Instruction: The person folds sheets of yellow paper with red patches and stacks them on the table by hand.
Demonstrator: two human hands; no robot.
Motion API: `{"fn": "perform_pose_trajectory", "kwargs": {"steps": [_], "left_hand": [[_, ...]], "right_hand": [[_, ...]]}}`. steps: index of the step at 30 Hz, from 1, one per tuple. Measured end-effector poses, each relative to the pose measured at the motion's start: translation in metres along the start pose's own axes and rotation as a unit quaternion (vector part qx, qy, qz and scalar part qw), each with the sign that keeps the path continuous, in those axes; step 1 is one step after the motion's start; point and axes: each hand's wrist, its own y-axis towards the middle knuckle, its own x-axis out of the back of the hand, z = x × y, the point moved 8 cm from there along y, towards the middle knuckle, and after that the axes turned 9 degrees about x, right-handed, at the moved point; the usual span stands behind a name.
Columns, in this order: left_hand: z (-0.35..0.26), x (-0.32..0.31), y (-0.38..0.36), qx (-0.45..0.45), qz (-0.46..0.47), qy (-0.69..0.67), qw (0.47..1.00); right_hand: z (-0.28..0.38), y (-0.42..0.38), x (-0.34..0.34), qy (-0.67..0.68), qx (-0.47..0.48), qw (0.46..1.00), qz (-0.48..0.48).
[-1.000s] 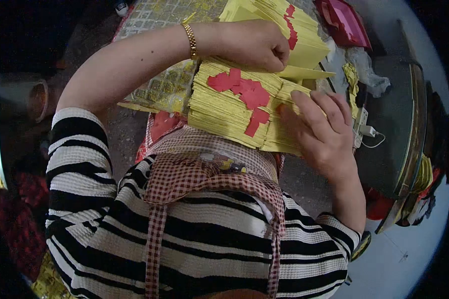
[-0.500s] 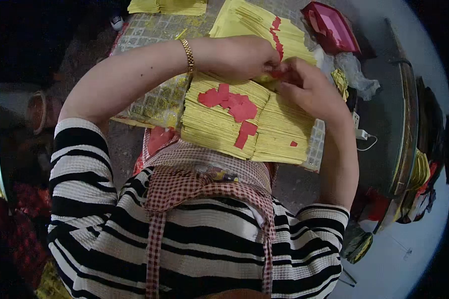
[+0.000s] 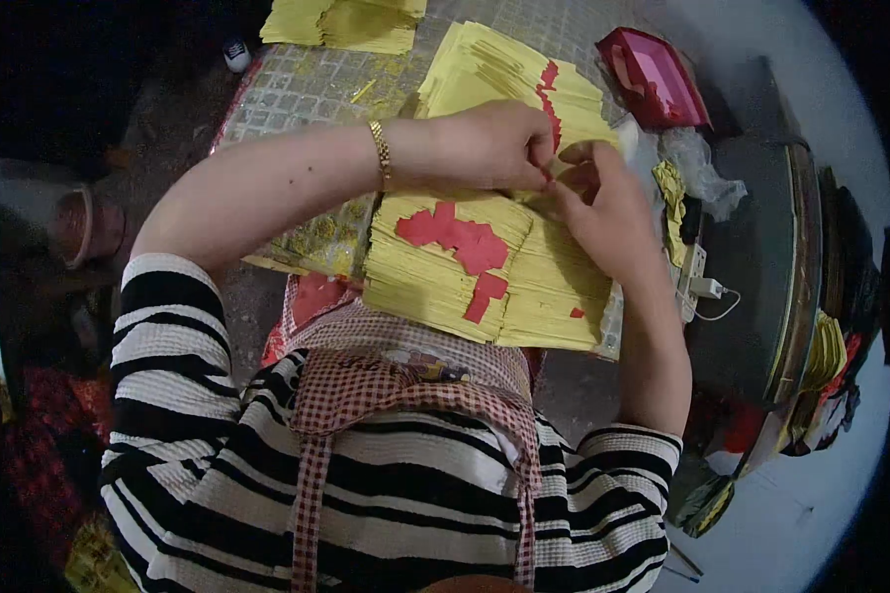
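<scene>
My left hand point(image 3: 509, 148), with a gold bracelet point(image 3: 380, 148) at the wrist, pinches a small red paper slip point(image 3: 547, 176). My right hand point(image 3: 603, 203) meets it there, thumb and fingers curled in on the same slip; its fingertips are partly hidden. Beneath and in front of both hands lie rows of stacked yellow paper sheets point(image 3: 435, 277). Loose red paper pieces point(image 3: 480, 247) are scattered over the nearer stack. Beyond the hands, another yellow paper stack point(image 3: 475, 79) carries a line of red slips point(image 3: 550, 109).
More yellow paper point(image 3: 366, 25) lies at the table's far left. A pink-lined red box point(image 3: 653, 79), a clear plastic bag point(image 3: 702, 168) and crumpled yellow paper point(image 3: 669, 198) are on the right. A power strip point(image 3: 695, 267) with a plugged-in white charger sits beside the table.
Both hands appear slightly lower in view, still close together at the red slip. The whole scene has shifted slightly as my head moved. The red pieces on the near stack lie as before.
</scene>
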Motion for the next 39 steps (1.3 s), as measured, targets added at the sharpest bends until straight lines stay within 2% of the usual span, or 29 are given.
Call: {"fn": "perform_pose_trajectory", "kwargs": {"steps": [2,4,7,9,10,12,14,15,17,18,20,22,23,25,27,28,29,30,33,34,35,37,39], "left_hand": [[0.002,0.006,-0.002,-0.012,-0.039,-0.133,0.99],[0.0,0.006,-0.006,-0.001,-0.034,-0.138,0.99],[-0.01,0.007,-0.01,-0.047,-0.033,-0.022,0.998],[-0.01,-0.001,-0.01,-0.057,0.018,0.012,0.998],[-0.01,-0.004,-0.01,-0.076,0.018,0.005,0.997],[-0.011,-0.009,-0.007,-0.096,0.008,0.055,0.994],[-0.011,-0.011,-0.006,-0.062,0.025,0.111,0.992],[-0.011,-0.009,-0.007,-0.062,0.016,0.122,0.99],[-0.013,-0.007,-0.004,-0.085,0.003,0.118,0.989],[-0.011,-0.006,0.001,-0.086,-0.001,0.127,0.988],[-0.006,-0.002,0.011,-0.09,-0.022,0.162,0.982],[-0.002,0.005,0.016,-0.091,-0.048,0.197,0.975],[-0.003,0.008,0.015,-0.091,-0.054,0.202,0.974],[-0.024,0.022,-0.002,-0.215,-0.191,0.188,0.939],[-0.038,0.031,-0.028,-0.332,-0.316,0.163,0.874],[-0.04,0.033,-0.031,-0.332,-0.316,0.164,0.874],[-0.036,0.032,-0.028,-0.297,-0.277,0.148,0.902],[-0.035,0.03,-0.027,-0.259,-0.236,0.13,0.928],[-0.026,0.026,-0.027,-0.148,-0.116,0.077,0.979],[-0.022,0.027,-0.027,-0.118,-0.075,0.063,0.988],[-0.021,0.029,-0.027,-0.119,-0.058,0.048,0.99],[-0.005,0.017,-0.016,-0.053,0.01,0.164,0.985],[-0.001,0.01,-0.008,-0.047,0.021,0.141,0.989]], "right_hand": [[-0.007,0.0,-0.008,0.049,-0.031,0.997,0.044],[-0.01,-0.002,-0.009,0.056,-0.011,0.998,0.035],[-0.007,-0.007,-0.005,0.112,0.017,0.994,0.001],[-0.011,-0.01,-0.005,0.115,-0.014,0.993,-0.005],[-0.015,-0.012,-0.007,0.121,-0.069,0.99,0.019],[-0.019,-0.013,-0.009,0.139,-0.041,0.989,0.024],[-0.015,-0.019,-0.005,0.142,0.017,0.989,-0.048],[-0.009,-0.021,0.0,0.144,0.029,0.987,-0.056],[0.019,-0.028,0.021,0.118,0.141,0.98,-0.08],[0.022,-0.028,0.025,0.119,0.147,0.978,-0.087],[0.042,-0.03,0.013,-0.018,0.239,0.971,0.008],[0.057,-0.032,-0.004,-0.159,0.324,0.927,0.101],[0.057,-0.028,-0.003,-0.162,0.33,0.925,0.096],[0.029,-0.012,-0.014,-0.133,0.218,0.948,0.187],[0.002,-0.01,-0.025,-0.099,0.096,0.951,0.277],[-0.001,-0.004,-0.019,-0.044,0.039,0.964,0.258],[-0.003,0.001,-0.014,0.012,-0.018,0.971,0.239],[-0.003,0.004,-0.015,0.013,-0.02,0.97,0.241],[-0.013,0.02,-0.013,0.017,-0.01,0.989,0.148],[-0.017,0.022,-0.012,0.033,0.005,0.994,0.105],[-0.018,0.02,-0.014,0.033,-0.017,0.993,0.113],[-0.016,0.019,-0.008,0.076,-0.023,0.995,0.061],[-0.018,0.008,-0.006,0.091,-0.027,0.993,0.075]]}}
